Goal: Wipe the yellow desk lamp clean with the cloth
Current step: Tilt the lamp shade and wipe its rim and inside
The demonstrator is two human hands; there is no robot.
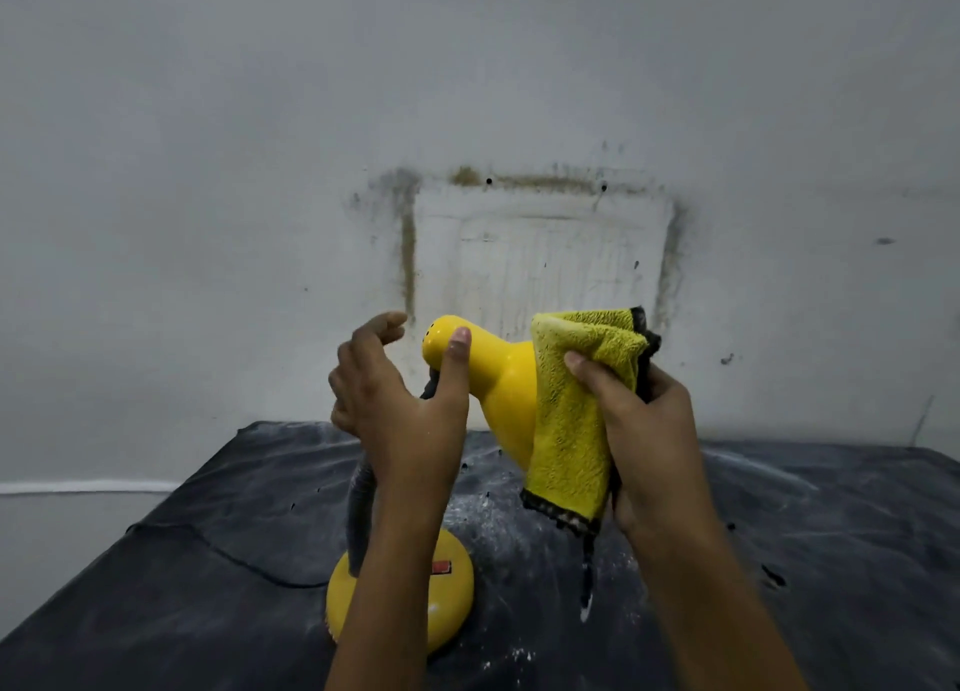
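The yellow desk lamp (498, 373) stands on a dark table (208, 560), with a round yellow base (447, 617) and a grey flexible neck (361, 503). My left hand (400, 404) is at the narrow back end of the shade, its thumb pressed on the shade's front. Its fingers are loosely curled behind that end; whether they touch it I cannot tell. My right hand (644, 430) grips a folded yellow cloth (576, 420) with a dark trim. The cloth lies against the wide end of the shade and hides it.
A black cord (218, 550) runs from the lamp base to the left over the table. White dust streaks the dark tabletop (519, 508). Directly behind the table is a stained grey wall (519, 171). The table's left edge drops off near the lower left.
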